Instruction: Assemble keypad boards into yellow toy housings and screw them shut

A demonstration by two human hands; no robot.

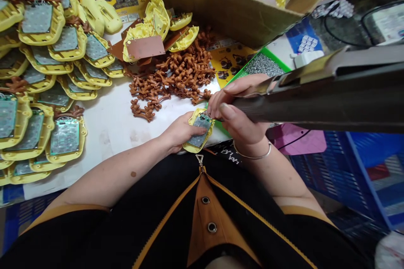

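Hands were both busy: left hand [177, 132] wrapped around the yellow shell [191, 148] at the near edge of the bench [110, 126], circuit board [199, 129] up. Right hand [240, 114] gripped the driver [315, 101], fingertips pinched at the shell's top end. Reckon holding the shell flat and the driver square to it mattered most, else it'd skid.

A white worktable [107, 130] spans the left and centre. A cardboard box [221, 8] looms along the top, and blue crates [347, 172] sit lower right. Light is bright, even.
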